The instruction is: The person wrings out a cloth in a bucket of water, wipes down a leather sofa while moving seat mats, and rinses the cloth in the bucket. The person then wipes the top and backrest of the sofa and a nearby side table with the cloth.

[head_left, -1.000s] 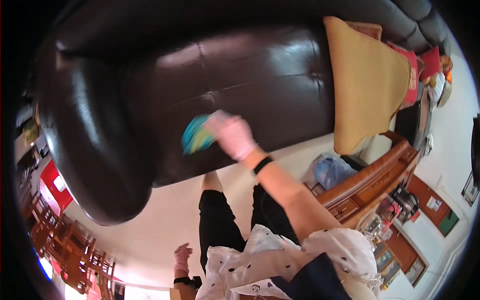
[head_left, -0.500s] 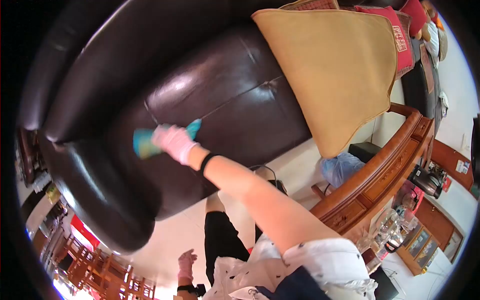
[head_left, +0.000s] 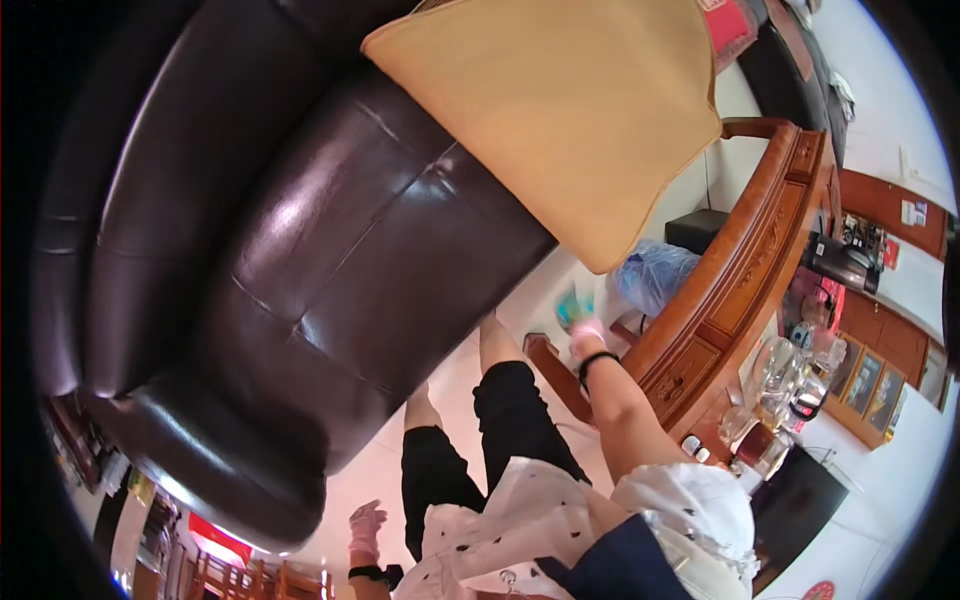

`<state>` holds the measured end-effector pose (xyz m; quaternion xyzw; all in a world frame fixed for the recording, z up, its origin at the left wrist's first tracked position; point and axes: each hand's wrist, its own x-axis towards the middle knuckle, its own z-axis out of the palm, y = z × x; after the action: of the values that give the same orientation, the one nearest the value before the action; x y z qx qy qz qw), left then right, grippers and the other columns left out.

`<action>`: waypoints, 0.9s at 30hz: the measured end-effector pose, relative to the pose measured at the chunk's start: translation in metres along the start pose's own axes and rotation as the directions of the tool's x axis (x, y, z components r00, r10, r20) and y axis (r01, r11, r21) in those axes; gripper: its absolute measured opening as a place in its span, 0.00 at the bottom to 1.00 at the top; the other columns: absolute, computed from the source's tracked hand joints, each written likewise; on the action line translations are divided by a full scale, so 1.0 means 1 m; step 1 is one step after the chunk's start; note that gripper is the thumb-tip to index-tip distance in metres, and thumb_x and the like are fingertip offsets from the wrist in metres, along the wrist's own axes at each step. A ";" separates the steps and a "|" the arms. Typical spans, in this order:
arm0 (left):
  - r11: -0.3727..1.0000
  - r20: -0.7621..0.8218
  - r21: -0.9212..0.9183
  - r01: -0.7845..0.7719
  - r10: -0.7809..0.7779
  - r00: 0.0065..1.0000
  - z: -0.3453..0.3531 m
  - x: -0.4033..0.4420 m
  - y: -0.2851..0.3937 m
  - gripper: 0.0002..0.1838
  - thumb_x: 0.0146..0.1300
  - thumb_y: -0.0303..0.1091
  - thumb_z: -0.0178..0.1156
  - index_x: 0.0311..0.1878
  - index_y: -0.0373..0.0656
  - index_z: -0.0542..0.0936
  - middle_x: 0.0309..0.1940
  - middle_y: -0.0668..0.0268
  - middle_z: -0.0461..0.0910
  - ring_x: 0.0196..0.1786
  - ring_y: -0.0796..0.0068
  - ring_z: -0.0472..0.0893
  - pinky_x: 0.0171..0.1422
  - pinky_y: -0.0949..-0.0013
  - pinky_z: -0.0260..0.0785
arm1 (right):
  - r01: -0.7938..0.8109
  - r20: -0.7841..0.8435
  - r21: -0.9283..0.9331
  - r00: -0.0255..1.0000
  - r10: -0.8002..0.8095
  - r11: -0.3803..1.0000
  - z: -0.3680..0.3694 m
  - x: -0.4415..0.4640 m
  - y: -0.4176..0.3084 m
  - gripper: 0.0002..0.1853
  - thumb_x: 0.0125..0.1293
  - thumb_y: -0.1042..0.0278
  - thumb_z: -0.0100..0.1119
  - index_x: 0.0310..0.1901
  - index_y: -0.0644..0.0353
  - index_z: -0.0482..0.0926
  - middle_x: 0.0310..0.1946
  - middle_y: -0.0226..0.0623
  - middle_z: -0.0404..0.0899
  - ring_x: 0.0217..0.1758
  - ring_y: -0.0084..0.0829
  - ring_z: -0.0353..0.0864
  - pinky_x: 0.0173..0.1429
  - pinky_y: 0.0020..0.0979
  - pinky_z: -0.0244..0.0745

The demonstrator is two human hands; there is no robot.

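The soft teal-and-green cloth [head_left: 573,305] is showing as a small, crumpled bundle with blurred edges; it is poking out past the fingers of the pink-gloved right grip [head_left: 588,338]; it is sitting off the dark brown, glossy, leather-like sofa [head_left: 330,270], between the sofa's front edge and the carved reddish-brown wooden table [head_left: 735,320]; its exact folds are blurring too much to tell.

The sofa is standing with its long seat slanting across the view; stitched seams are crossing the seat and pinching into dimples; bright highlights are gleaming on its surface; a thick, rounded armrest is closing off its near end.
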<state>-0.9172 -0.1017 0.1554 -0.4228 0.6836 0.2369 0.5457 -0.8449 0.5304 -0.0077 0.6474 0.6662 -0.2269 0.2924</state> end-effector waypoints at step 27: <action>0.895 0.181 0.433 -0.103 0.026 0.983 -0.015 -0.023 -0.011 0.18 0.67 0.42 0.49 0.55 0.47 0.78 0.32 0.60 0.85 0.29 0.73 0.83 0.25 0.74 0.70 | 0.342 0.086 -0.774 0.891 -0.446 0.533 0.033 0.086 -0.084 0.19 0.59 0.53 0.48 0.51 0.44 0.76 0.55 0.37 0.74 0.57 0.28 0.74 0.56 0.34 0.71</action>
<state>-0.9154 -0.1118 0.1834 -0.2436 0.6840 0.1294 0.6753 -0.9242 0.5655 -0.0966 0.3040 0.8427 0.0600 0.4402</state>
